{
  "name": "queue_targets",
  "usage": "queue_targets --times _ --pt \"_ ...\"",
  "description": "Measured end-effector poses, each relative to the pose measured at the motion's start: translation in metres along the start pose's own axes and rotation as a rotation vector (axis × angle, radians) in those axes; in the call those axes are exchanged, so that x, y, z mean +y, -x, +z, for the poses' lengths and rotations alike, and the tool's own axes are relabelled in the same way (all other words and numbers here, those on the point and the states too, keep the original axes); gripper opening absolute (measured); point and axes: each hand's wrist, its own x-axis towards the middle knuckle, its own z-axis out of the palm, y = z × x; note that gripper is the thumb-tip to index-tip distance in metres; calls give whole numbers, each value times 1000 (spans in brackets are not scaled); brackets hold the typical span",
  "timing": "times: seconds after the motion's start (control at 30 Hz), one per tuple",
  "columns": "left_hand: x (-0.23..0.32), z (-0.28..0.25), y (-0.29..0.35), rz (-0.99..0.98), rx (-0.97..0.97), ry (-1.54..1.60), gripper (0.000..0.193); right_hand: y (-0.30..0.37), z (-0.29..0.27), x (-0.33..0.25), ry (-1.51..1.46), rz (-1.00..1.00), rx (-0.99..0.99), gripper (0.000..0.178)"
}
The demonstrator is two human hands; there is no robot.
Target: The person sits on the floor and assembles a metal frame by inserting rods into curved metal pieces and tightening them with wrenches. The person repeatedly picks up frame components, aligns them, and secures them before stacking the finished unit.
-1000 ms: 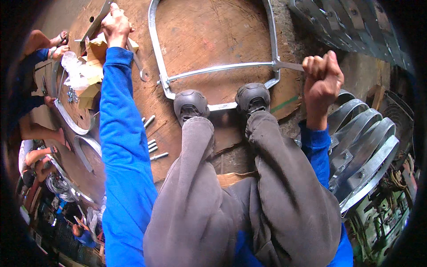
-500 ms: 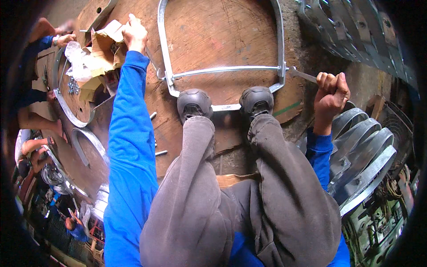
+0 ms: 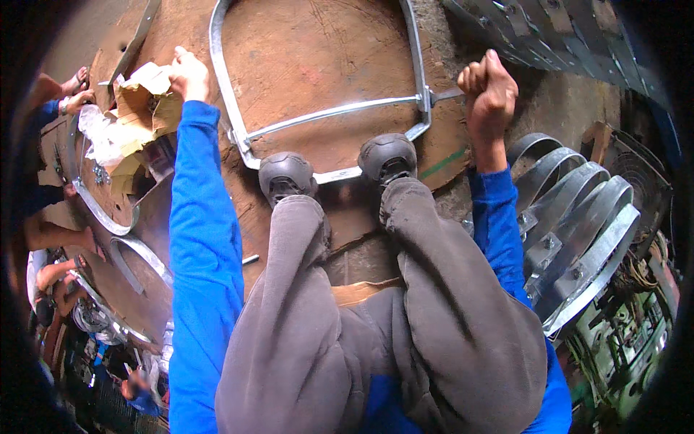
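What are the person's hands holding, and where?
The right hand is fisted round the handle end of a thin grey metal tool. The left hand touches the torn brown cardboard box; its hold is unclear.

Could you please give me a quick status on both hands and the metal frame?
Left hand reaching into torn cardboard box. Right hand fisted on wrench at metal frame. Both shoes pin the frame's bar.
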Motion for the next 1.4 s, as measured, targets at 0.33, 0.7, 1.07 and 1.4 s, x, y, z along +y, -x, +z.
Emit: queue_targets --times 0.33,0.7,1.07,1.4 --pt "-20 -2 -16 -79 -61 92 48 -16 26 0 143 77 71 41" --pt "59 -32 96 137 -192 475 41 -21 22 -3 145 76 43 42" --pt "74 -69 103 -19 -52 697 41 -22 18 2 169 39 19 43" --pt "86 -63 125 38 -157 708 32 -46 22 18 522 -567 -65 44"
